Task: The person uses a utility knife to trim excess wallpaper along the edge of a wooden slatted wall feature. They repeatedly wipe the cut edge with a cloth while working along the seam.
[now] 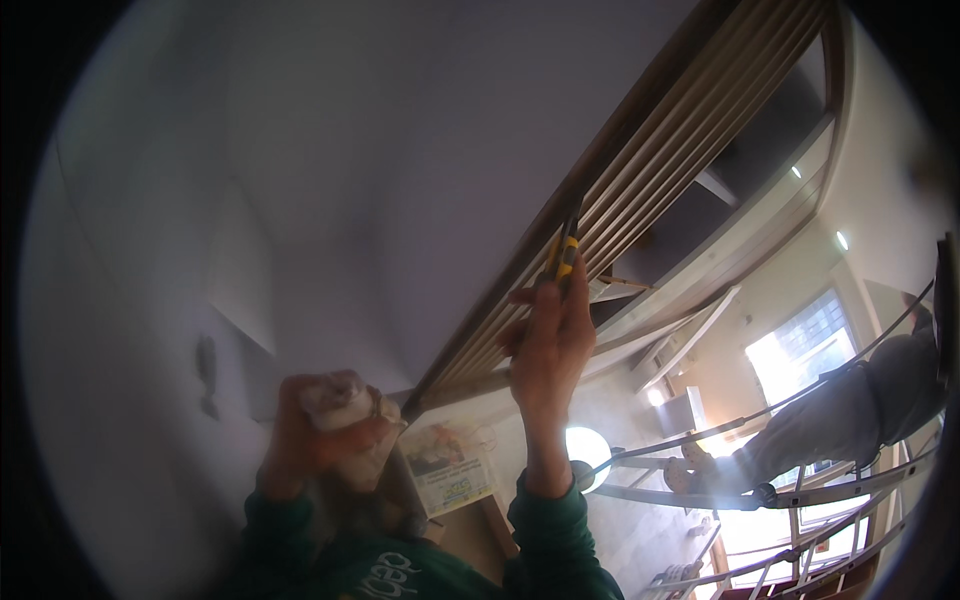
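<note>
My right hand [550, 345] reaches up, its fingers closed around a slim tool with a yellow-and-black handle [568, 258]. The tool's dark tip meets or overlaps the dark edge strip [620, 130] beside a wooden slatted panel [680, 150]; whether it touches cannot be told. Lower and to the left, my left hand [285, 435] is wrapped round a crumpled whitish cloth or bag [350, 415]. That bundle is held apart from the panel's near end, and its contents, if any, are hidden. Green sleeves cover both forearms.
A smooth pale surface [300, 200] fills the left side. At the right, a person in grey trousers [820, 425] stands on a metal ladder or platform [860, 480]. A bright round lamp [588, 455] and a printed sheet or package [445, 470] lie below my hands.
</note>
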Action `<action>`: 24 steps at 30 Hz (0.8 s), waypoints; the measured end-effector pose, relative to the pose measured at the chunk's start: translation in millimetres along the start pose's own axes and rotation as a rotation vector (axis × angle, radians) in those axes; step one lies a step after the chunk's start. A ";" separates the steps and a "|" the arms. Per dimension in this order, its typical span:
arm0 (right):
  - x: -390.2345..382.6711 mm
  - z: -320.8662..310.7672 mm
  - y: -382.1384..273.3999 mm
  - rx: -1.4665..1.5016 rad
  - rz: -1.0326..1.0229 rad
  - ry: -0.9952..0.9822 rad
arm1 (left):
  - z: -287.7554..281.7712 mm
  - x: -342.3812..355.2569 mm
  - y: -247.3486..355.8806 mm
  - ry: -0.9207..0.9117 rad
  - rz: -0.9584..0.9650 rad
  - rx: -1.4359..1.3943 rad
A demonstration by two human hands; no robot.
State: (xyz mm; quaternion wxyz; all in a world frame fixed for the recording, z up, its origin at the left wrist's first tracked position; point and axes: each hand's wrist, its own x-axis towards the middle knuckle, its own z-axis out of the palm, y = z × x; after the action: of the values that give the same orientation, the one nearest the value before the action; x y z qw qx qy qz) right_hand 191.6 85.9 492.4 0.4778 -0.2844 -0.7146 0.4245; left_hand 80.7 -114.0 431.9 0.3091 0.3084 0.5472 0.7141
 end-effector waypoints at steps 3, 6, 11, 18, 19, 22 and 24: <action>-7.5 1.8 6.4 -0.025 0.021 -0.004 | 4.0 -1.6 2.6 0.008 0.034 -0.022; -14.7 4.4 16.0 -0.051 0.032 -0.004 | 3.3 -2.5 -0.4 0.003 0.054 0.004; -27.7 6.3 37.9 -0.080 0.046 -0.004 | 5.6 -1.1 -1.3 -0.022 0.080 0.019; -51.0 1.8 54.4 0.206 0.167 -0.058 | 1.8 -9.1 -1.7 -0.056 0.075 0.055; -55.6 -0.9 52.0 0.304 0.198 -0.075 | 1.8 -13.0 -4.2 -0.016 0.079 0.077; -67.7 -2.1 36.3 0.658 0.283 -0.096 | 7.8 -19.4 12.1 0.008 0.100 0.183; -65.1 5.3 33.3 0.793 0.326 -0.072 | 12.5 -27.3 23.8 0.040 0.115 0.241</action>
State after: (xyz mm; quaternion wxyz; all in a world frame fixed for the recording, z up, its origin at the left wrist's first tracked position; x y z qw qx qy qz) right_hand 211.5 47.2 433.4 0.4514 -0.1730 -0.4579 0.7460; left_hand 104.9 -132.9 454.8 0.2172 0.3601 0.6165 0.6657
